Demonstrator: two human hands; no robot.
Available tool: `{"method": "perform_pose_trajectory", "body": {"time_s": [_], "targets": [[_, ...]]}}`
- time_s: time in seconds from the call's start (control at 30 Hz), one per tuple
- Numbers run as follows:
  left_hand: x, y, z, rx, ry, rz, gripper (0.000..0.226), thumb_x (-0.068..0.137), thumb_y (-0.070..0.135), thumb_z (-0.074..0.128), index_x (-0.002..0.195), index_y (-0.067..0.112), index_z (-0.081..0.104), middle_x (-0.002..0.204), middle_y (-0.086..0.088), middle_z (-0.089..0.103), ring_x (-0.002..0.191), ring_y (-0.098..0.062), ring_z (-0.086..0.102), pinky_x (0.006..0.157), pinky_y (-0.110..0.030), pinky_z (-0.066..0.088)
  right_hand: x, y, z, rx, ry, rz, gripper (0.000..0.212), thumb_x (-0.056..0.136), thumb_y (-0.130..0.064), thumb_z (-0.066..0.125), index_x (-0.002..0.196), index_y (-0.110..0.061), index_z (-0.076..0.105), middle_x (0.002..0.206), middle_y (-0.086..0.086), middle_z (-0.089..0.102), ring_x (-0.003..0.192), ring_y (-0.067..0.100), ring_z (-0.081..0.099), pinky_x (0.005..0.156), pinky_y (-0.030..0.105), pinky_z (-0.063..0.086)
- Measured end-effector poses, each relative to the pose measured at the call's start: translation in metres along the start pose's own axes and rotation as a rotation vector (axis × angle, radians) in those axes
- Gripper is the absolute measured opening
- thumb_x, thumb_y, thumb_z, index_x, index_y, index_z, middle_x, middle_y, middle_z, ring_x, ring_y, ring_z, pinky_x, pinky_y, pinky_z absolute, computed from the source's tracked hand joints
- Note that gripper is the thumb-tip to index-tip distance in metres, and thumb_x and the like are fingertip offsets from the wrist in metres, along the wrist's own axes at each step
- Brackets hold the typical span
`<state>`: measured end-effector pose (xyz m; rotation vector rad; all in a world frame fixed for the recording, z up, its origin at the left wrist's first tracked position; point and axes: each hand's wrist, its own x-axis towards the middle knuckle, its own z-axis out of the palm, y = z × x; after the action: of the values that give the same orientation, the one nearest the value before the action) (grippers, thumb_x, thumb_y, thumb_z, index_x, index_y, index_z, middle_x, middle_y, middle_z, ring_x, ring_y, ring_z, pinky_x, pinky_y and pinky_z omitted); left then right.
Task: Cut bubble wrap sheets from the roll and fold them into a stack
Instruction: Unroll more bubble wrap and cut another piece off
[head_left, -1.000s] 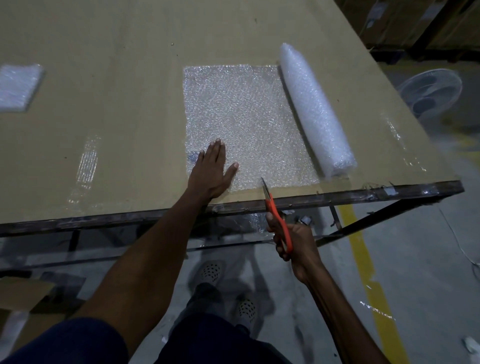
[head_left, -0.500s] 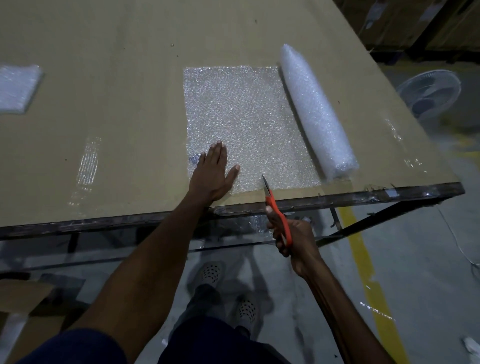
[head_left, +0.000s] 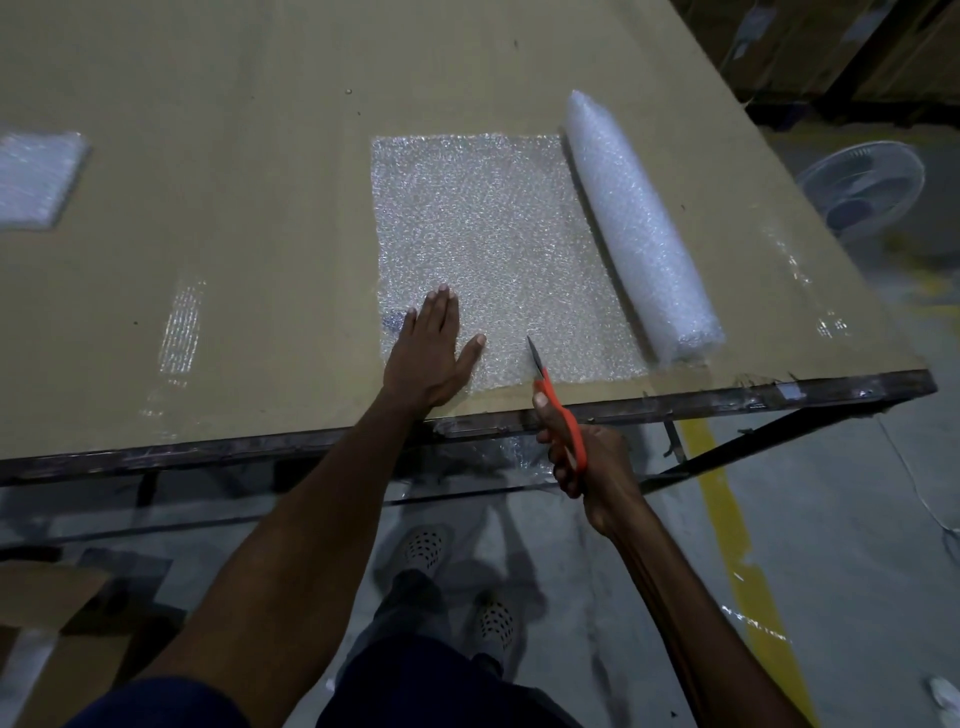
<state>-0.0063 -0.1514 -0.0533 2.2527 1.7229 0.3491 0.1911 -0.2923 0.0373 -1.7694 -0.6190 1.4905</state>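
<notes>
R hand (head_left: 592, 467): you grip orange scissors (head_left: 558, 410) at table (head_left: 234, 260) near edge, blade tips over sheet's near edge.
L hand (head_left: 431, 353): yours, flat, fingers straight, pressing sheet (head_left: 488, 244) near-left corner.
Roll (head_left: 639, 228): along sheet's right side, twd table's right edge.
Folded stack (head_left: 36, 176): far left edge.

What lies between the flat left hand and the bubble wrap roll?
In the head view, between the left hand and the roll lies only the unrolled sheet, with the scissors tip on its near edge.

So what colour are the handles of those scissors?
Bright orange, seen in the head view: the scissors are gripped by the right hand.
</notes>
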Motion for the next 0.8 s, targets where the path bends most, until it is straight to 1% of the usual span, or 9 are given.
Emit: {"method": "perform_pose_trajectory", "body": {"time_s": [0.2, 0.33, 0.47, 0.6, 0.7, 0.8], "targets": [[0.000, 0.000, 0.000, 0.001, 0.004, 0.004, 0.077, 0.104, 0.058, 0.022, 0.160, 0.007, 0.006, 0.168, -0.009, -0.003, 0.155, -0.019, -0.004, 0.123, -0.039, -0.003, 0.005, 0.000, -0.001, -0.031, -0.005, -0.019, 0.053, 0.078, -0.047, 0.082, 0.087, 0.004, 0.073, 0.058, 0.005, 0.054, 0.040, 0.009, 0.041, 0.036, 0.018, 0.028], [0.000, -0.001, 0.001, -0.005, 0.004, 0.000, 0.077, 0.104, 0.058, 0.022, 0.160, 0.007, 0.005, 0.168, -0.008, -0.002, 0.154, -0.018, -0.005, 0.123, -0.039, -0.004, 0.008, -0.004, 0.001, -0.026, -0.003, -0.014, 0.057, 0.078, -0.054, 0.081, 0.088, 0.001, 0.074, 0.058, 0.003, 0.056, 0.041, 0.009, 0.044, 0.037, 0.018, 0.029], [0.000, -0.001, 0.000, -0.005, 0.005, 0.008, 0.077, 0.104, 0.058, 0.023, 0.160, 0.007, 0.006, 0.168, -0.009, -0.002, 0.155, -0.020, -0.004, 0.124, -0.041, -0.002, 0.015, -0.008, 0.005, -0.044, -0.018, -0.035, 0.052, 0.075, -0.056, 0.082, 0.080, -0.005, 0.072, 0.058, 0.002, 0.055, 0.040, 0.009, 0.043, 0.040, 0.020, 0.028], [0.000, -0.001, 0.000, -0.006, 0.005, 0.005, 0.077, 0.104, 0.058, 0.022, 0.160, 0.007, 0.005, 0.168, -0.009, -0.003, 0.155, -0.019, -0.005, 0.123, -0.039, -0.004, 0.017, -0.006, 0.003, -0.032, -0.017, -0.042, 0.052, 0.076, -0.051, 0.083, 0.087, -0.001, 0.073, 0.057, 0.004, 0.053, 0.040, 0.010, 0.041, 0.038, 0.019, 0.027], [0.000, -0.001, 0.000, 0.003, -0.001, 0.004, 0.078, 0.104, 0.059, 0.021, 0.160, 0.007, 0.005, 0.168, -0.009, -0.003, 0.154, -0.019, -0.006, 0.124, -0.041, -0.003, 0.018, -0.010, 0.006, -0.037, -0.019, -0.032, 0.049, 0.075, -0.056, 0.083, 0.079, -0.008, 0.072, 0.058, 0.002, 0.054, 0.041, 0.009, 0.043, 0.038, 0.018, 0.028], [0.000, -0.001, 0.000, 0.004, -0.007, -0.004, 0.078, 0.104, 0.059, 0.021, 0.160, 0.008, 0.004, 0.168, -0.008, -0.004, 0.154, -0.019, -0.006, 0.122, -0.038, -0.006, 0.021, -0.016, 0.011, -0.041, -0.031, -0.047, 0.050, 0.076, -0.056, 0.083, 0.077, -0.008, 0.071, 0.055, 0.001, 0.053, 0.039, 0.009, 0.042, 0.037, 0.018, 0.027]]}}
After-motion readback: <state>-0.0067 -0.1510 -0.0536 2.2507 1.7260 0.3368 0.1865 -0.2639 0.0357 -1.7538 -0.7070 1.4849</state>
